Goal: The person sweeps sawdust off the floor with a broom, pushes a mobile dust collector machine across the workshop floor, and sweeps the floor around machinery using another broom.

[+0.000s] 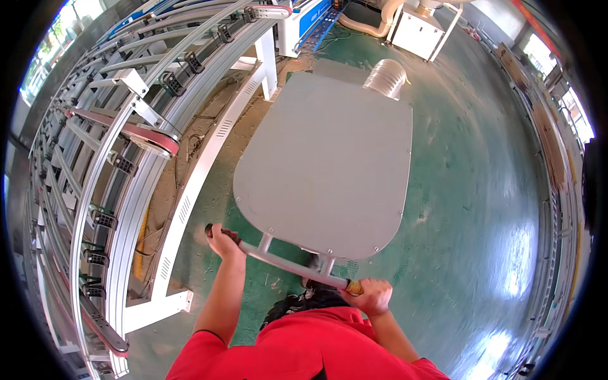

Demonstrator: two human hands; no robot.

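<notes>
The grey flat-topped cart (329, 164) stands on the green floor (481, 190), directly ahead of the person and just beside the long aluminium-framed machine (120, 158) on the left. Its deck is a rounded, plain grey panel fastened by small screws along the rim. A white tubular handle bar (285, 263) runs across the near end, joined to the deck by two short uprights.

The left hand (223, 239) is closed around the dark grip at the left end of the bar. The right hand (373, 295) is closed around the right end, where a yellowish grip shows just beside the fingers. Both arms extend from red sleeves (304, 345).

Handling judgement: the deck appears rigid and fairly heavy, and its smooth top offers no hold. The handle bar ends are the proper grasp points; a two-handed hold, one hand at each end, gives the best steering control. The wheels are hidden beneath the deck, so rolling ease cannot be assessed.

At the far end of the deck lies a ribbed silver flexible duct (386, 78); whether it rests on the deck or on the floor beyond cannot be determined. The machine carries a reddish-brown belt (136, 132) over a roller. White cabinets (421, 28) stand in the background.

No brand, label or legible writing appears on the cart or the machine.
</notes>
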